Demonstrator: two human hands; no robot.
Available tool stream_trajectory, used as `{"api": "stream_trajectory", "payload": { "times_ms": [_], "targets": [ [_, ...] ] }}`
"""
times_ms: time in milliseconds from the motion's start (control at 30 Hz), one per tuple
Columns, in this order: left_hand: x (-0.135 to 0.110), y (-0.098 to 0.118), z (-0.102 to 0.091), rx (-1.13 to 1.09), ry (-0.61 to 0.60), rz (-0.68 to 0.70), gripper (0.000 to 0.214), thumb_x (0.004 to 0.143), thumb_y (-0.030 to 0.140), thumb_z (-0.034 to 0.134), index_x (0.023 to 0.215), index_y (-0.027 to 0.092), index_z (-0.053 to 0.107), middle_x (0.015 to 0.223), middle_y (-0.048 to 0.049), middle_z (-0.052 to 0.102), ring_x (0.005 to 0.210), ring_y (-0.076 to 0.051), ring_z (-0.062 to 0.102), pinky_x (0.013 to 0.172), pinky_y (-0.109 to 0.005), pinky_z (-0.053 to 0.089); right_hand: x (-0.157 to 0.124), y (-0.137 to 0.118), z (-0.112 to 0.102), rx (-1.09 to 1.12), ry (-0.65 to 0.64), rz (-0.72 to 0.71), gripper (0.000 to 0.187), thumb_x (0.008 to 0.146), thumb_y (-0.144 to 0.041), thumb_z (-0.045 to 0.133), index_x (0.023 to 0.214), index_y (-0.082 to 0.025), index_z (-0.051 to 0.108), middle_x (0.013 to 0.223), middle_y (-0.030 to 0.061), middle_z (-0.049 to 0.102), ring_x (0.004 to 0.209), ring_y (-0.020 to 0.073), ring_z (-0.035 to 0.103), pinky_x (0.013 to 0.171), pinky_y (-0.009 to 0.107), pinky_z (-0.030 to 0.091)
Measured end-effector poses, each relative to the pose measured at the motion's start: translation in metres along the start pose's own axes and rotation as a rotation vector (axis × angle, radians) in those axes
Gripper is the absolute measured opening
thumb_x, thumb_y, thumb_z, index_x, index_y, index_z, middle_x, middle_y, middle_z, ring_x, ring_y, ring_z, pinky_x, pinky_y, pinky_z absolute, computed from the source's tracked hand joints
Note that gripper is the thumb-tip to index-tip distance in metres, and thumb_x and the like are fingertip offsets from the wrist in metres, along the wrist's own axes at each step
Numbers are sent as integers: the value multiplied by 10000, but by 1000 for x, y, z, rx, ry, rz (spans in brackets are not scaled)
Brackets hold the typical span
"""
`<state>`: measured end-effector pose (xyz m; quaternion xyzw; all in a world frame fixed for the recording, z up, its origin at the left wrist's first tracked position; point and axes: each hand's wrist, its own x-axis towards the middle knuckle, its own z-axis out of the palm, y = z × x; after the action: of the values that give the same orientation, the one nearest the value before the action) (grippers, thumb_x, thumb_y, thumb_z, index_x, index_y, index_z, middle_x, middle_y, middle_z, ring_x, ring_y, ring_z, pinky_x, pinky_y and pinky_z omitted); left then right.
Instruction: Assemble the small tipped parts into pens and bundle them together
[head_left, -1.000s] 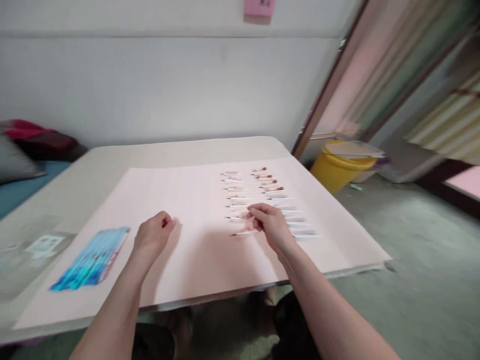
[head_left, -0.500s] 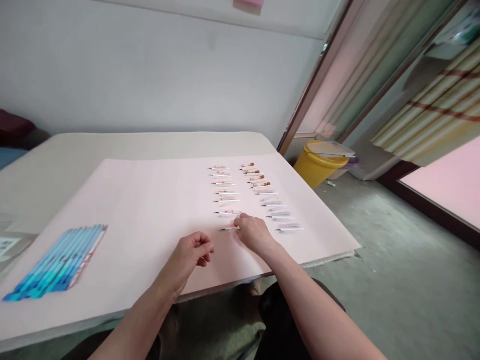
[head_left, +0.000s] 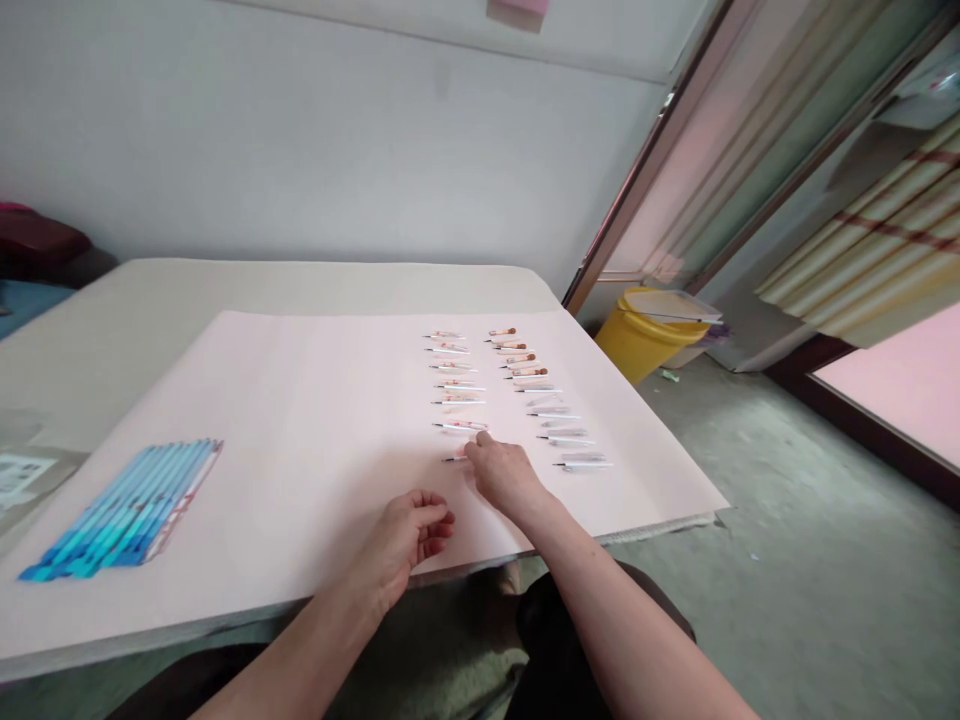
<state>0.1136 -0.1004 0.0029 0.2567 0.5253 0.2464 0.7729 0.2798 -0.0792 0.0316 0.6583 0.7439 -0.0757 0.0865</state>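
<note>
My right hand [head_left: 501, 472] is on the sheet at the near end of the left row, thumb and fingers pinched at a slim pen refill [head_left: 452, 459]. Only the refill's dark tip and a short length show; my fingers cover the rest. My left hand [head_left: 420, 528] hovers near the front edge, fingers loosely curled and a little apart, with nothing visible in it. Just beyond my right hand lies another white refill with a reddish patterned pen barrel [head_left: 461, 426]. To its right, a second row has refills beside clear barrels [head_left: 583, 458] and brown-topped barrels [head_left: 531, 372] farther back.
Several blue pens [head_left: 127, 510] lie side by side at the left of the pale sheet [head_left: 315, 400]. A clear plastic packet with a label [head_left: 22, 475] is at the far left. Beyond the table's right side stands a yellow bin [head_left: 641, 340]; a wall [head_left: 337, 150] rises behind.
My left hand has moved right and slightly nearer the front edge, closer to my right hand. The right hand stays at the same refill. The view has shifted slightly.
</note>
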Motion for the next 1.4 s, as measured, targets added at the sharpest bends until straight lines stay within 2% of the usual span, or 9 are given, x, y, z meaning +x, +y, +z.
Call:
{"api": "stream_trajectory", "payload": {
  "times_ms": [233, 367, 533, 633, 700, 800, 867, 1067, 1400],
  "targets": [
    [0, 1, 2, -146, 16, -5, 124, 720, 119, 600, 842, 122, 578, 794, -117, 665, 698, -152, 647, 619, -238, 497, -2, -5, -3, 45, 22, -15, 250, 851, -154, 402, 1036, -200, 563, 1011, 87, 608, 889, 213, 604, 707, 300, 405],
    [3, 1, 12, -376, 26, 86, 57, 740, 114, 600, 796, 124, 594, 799, -104, 659, 736, -158, 646, 703, -275, 520, -3, -17, -4, 124, 52, -56, 221, 853, -209, 429, 1020, -221, 574, 1013, 55, 616, 872, 191, 599, 681, 272, 382],
    [9, 8, 21, -539, 64, 184, 67, 776, 99, 565, 721, 130, 586, 727, -55, 635, 650, -112, 617, 640, -236, 523, -4, -30, -4, 287, 118, -157, 183, 862, -261, 457, 958, -225, 609, 966, 31, 632, 820, 163, 597, 647, 239, 369],
    [11, 13, 17, -540, 112, 195, 95, 767, 68, 559, 698, 132, 577, 726, -61, 641, 653, -115, 621, 646, -240, 529, -4, -17, -8, 388, 181, -169, 225, 898, -302, 427, 1006, -235, 613, 995, 30, 638, 861, 148, 591, 696, 228, 383],
    [10, 16, 12, -512, 126, 206, 95, 769, 78, 558, 693, 128, 582, 755, -83, 654, 678, -124, 628, 647, -240, 531, -2, 3, -12, 327, 213, -57, 268, 924, -304, 373, 1034, -230, 606, 1020, 48, 636, 902, 158, 586, 727, 241, 388],
    [9, 19, 7, -471, 155, 211, 93, 762, 94, 569, 677, 125, 593, 775, -98, 662, 697, -126, 628, 631, -225, 530, 0, 34, -14, 73, 85, 180, 298, 920, -230, 332, 1008, -203, 616, 1014, 93, 638, 910, 206, 597, 716, 286, 399],
    [9, 21, 5, -464, 167, 207, 84, 739, 85, 587, 665, 124, 595, 763, -91, 657, 701, -122, 625, 629, -215, 529, 0, 47, -11, 17, 2, 227, 266, 880, -185, 381, 960, -186, 635, 958, 110, 656, 887, 234, 612, 695, 304, 408],
    [8, 29, 2, -473, 189, 209, 75, 729, 76, 589, 675, 127, 587, 764, -96, 651, 716, -130, 627, 612, -213, 532, -1, 37, -4, 21, -54, 168, 298, 848, -145, 406, 1035, -211, 628, 1004, 114, 649, 907, 238, 621, 713, 322, 422],
    [3, 39, -17, -488, 257, 215, 83, 713, 54, 591, 698, 134, 571, 794, -85, 647, 724, -126, 626, 612, -208, 536, -3, 10, 0, 84, -33, 17, 232, 848, -173, 425, 978, -193, 616, 1006, 98, 637, 882, 215, 613, 714, 285, 401]
  ]
}}
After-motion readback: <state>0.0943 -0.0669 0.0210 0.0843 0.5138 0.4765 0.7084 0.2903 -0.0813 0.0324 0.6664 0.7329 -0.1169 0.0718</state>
